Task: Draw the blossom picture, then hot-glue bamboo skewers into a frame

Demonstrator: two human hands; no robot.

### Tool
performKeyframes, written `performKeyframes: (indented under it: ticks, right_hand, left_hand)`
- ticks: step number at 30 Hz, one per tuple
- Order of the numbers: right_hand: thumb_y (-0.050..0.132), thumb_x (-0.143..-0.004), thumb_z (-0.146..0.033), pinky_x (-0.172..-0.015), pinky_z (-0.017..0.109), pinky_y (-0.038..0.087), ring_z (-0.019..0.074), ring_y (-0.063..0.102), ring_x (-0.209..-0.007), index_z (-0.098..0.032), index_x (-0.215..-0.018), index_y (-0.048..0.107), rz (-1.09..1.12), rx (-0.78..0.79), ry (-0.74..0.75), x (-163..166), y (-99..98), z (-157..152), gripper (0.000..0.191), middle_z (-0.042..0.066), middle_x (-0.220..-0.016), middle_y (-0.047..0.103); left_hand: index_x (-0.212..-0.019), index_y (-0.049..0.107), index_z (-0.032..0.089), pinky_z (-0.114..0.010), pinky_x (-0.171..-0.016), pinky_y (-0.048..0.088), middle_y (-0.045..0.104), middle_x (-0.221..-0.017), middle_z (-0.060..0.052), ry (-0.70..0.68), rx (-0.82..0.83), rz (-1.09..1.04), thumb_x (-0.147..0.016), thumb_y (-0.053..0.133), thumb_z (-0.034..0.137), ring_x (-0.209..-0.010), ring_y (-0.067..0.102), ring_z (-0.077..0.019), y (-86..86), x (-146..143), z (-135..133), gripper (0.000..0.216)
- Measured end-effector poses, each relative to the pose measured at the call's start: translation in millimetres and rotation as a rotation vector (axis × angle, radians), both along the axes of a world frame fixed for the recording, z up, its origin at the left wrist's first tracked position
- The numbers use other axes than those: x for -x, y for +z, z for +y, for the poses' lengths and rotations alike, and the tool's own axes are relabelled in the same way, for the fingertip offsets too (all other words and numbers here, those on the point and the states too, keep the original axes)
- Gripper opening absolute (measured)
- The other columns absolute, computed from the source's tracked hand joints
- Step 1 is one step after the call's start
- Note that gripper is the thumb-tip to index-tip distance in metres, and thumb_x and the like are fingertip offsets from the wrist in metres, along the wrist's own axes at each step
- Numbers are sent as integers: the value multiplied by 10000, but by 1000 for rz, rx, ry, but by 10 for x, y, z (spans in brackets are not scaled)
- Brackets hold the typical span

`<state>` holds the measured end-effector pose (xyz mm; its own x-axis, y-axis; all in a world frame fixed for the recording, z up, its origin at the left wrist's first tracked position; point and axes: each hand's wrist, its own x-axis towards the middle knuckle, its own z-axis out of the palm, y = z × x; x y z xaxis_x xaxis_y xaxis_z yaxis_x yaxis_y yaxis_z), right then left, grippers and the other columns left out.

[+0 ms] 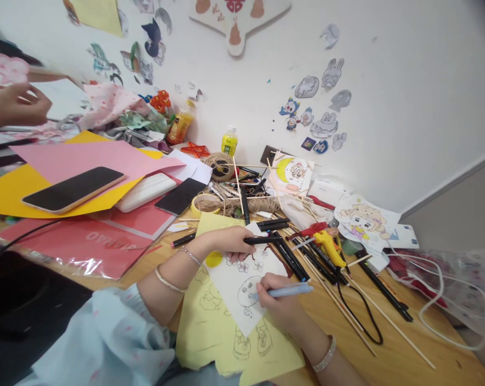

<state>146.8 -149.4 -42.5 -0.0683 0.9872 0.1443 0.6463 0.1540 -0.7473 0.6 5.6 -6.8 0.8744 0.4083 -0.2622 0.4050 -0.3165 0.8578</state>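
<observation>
A white sheet of paper (230,287) with line drawings of flowers, a round figure and a yellow disc lies tilted on a larger yellow sheet (202,343). My right hand (278,300) grips a light blue pen (293,290), its tip end near the round figure. At the top of the white sheet, my left hand (234,242) is closed around a black marker (266,240). Sketched shoes and other outlines show on the yellow sheet. Just right of the white sheet lie several black markers (288,257).
A yellow glue gun (330,247) and thin wooden sticks (371,305) lie at the right, beside a white cable (439,284). Left are a phone (74,188), coloured paper (93,161) and a second phone (181,196). Another person's hand (19,104) holds a pink paper shape (9,68).
</observation>
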Motion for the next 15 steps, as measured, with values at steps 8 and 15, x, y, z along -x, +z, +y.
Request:
performKeyframes:
  ticks: [8,15]
  right_hand:
    - [434,-813,-296,-493,262,254,118,376,-500,-226,-528,310,14,-9,-23,-17,-39,-9,319,-46,-496,373]
    - [434,-808,-290,-482,262,229,111,343,-485,-228,-535,281,17,-7,-20,-9,-30,-13,319,-55,-491,345]
  left_hand:
    - [-718,515,195,-229,-418,424,588,-556,17,-3,-9,3,-743,529,355,-442,540,-127,-10,4,10,163]
    - [-715,516,190,-232,-419,431,583,-552,15,-6,-8,0,-755,521,358,-438,534,-125,-16,-1,11,173]
